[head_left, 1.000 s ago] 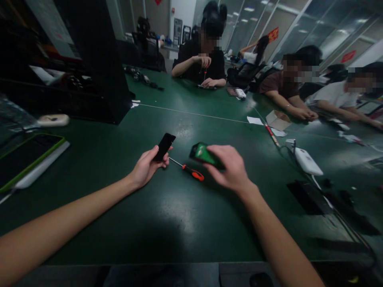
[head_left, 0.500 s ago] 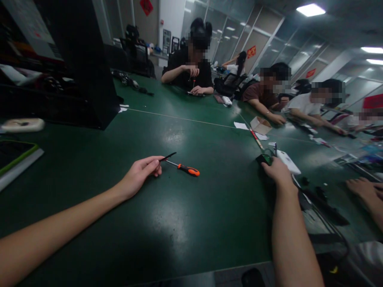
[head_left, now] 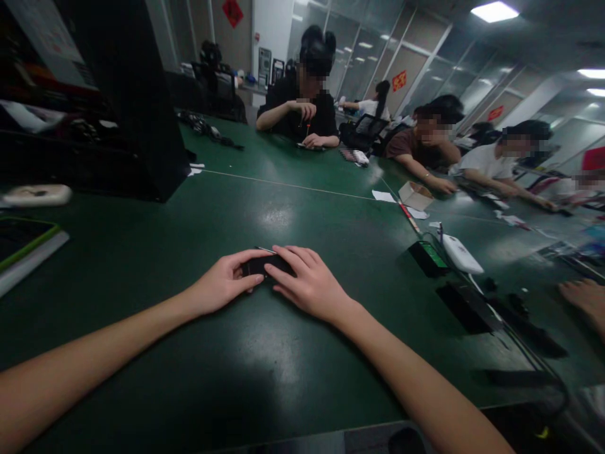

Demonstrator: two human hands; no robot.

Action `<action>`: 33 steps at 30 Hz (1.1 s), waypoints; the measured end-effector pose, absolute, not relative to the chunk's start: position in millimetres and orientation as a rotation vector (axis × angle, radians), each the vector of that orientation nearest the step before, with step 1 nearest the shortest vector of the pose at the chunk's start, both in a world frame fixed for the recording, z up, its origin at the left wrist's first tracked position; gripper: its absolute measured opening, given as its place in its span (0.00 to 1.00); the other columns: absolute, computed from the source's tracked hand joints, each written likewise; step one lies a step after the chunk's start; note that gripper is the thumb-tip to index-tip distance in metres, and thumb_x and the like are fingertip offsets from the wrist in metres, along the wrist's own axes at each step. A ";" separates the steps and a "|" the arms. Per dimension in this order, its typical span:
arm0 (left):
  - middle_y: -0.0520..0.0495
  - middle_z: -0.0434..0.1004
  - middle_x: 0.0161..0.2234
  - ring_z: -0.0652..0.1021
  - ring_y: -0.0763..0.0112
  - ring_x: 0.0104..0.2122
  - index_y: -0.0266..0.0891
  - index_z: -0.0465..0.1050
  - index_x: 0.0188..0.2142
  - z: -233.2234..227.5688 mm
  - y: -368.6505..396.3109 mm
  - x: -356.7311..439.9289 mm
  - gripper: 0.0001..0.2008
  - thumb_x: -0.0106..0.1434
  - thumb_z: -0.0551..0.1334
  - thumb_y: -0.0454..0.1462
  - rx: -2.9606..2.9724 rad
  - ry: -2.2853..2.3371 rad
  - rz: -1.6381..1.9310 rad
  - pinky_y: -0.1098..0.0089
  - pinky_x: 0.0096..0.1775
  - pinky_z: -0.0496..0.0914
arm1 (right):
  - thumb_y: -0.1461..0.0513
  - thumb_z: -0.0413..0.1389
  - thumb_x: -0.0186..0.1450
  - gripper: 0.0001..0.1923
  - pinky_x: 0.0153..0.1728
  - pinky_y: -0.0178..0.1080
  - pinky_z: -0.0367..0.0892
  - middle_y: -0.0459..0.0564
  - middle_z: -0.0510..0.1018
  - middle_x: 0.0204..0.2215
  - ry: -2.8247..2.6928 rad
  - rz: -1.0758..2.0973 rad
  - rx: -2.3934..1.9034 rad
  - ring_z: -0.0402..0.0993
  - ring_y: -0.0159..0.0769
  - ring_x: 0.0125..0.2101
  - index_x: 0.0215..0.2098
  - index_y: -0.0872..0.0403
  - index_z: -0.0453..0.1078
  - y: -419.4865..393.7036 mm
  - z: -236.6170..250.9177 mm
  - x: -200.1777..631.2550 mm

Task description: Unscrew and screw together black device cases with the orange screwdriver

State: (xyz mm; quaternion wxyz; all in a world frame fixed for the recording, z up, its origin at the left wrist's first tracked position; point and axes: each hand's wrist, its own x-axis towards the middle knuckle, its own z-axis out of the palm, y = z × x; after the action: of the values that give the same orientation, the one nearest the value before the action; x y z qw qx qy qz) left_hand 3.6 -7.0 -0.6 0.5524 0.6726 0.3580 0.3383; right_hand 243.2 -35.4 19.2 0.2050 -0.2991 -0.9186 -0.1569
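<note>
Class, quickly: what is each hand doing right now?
Left hand: fingers pinching a flat black part on the table.
Right hand: open, fingers resting on the same part.

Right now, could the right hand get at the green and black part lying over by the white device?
Probably yes. The right hand rests on the small black piece, and only bare green table lies between it and the green and black part.

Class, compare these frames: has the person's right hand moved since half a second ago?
Yes. The right hand has left the green-faced device beside the white box and come leftward to meet the left hand over a small black part.
</note>
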 end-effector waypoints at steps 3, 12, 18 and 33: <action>0.47 0.79 0.36 0.77 0.70 0.29 0.36 0.71 0.60 -2.9 -5.2 0.9 0.24 0.67 0.63 0.43 1.588 0.805 0.787 0.68 0.36 0.72 | 0.62 0.52 0.73 0.18 0.56 0.49 0.68 0.58 0.75 0.58 -2.527 -0.499 -0.814 0.68 0.45 0.57 0.60 0.53 0.71 -32.5 12.7 246.7; 0.42 0.79 0.48 0.79 0.68 0.34 0.39 0.73 0.56 -6.2 -4.8 0.8 0.19 0.69 0.61 0.42 1.577 0.729 0.780 0.65 0.41 0.75 | 0.61 0.51 0.74 0.17 0.55 0.48 0.69 0.60 0.75 0.59 -2.561 -0.326 -0.754 0.70 0.42 0.58 0.59 0.52 0.71 -33.7 7.3 244.5; 0.38 0.75 0.56 0.80 0.58 0.49 0.39 0.67 0.60 -13.1 -6.4 4.9 0.24 0.68 0.62 0.44 1.586 0.882 0.928 0.58 0.51 0.76 | 0.60 0.52 0.73 0.17 0.51 0.50 0.70 0.61 0.78 0.54 -2.511 -0.422 -1.051 0.74 0.45 0.51 0.57 0.53 0.74 -12.5 32.5 299.1; 0.45 0.80 0.49 0.79 0.60 0.50 0.43 0.80 0.44 -9.3 -4.9 0.9 0.12 0.71 0.59 0.43 2.010 0.863 0.897 0.60 0.54 0.73 | 0.52 0.55 0.68 0.24 0.48 0.50 0.70 0.65 0.82 0.48 -1.148 -0.427 -2.643 0.78 0.59 0.50 0.58 0.55 0.76 -42.5 59.3 517.6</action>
State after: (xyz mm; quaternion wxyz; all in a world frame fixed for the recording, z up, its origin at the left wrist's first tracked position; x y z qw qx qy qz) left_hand 0.9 -4.9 -9.3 0.3792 0.7866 0.3380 0.3510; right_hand 517.6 -42.5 59.3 0.1138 -0.9014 -0.3916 -0.1457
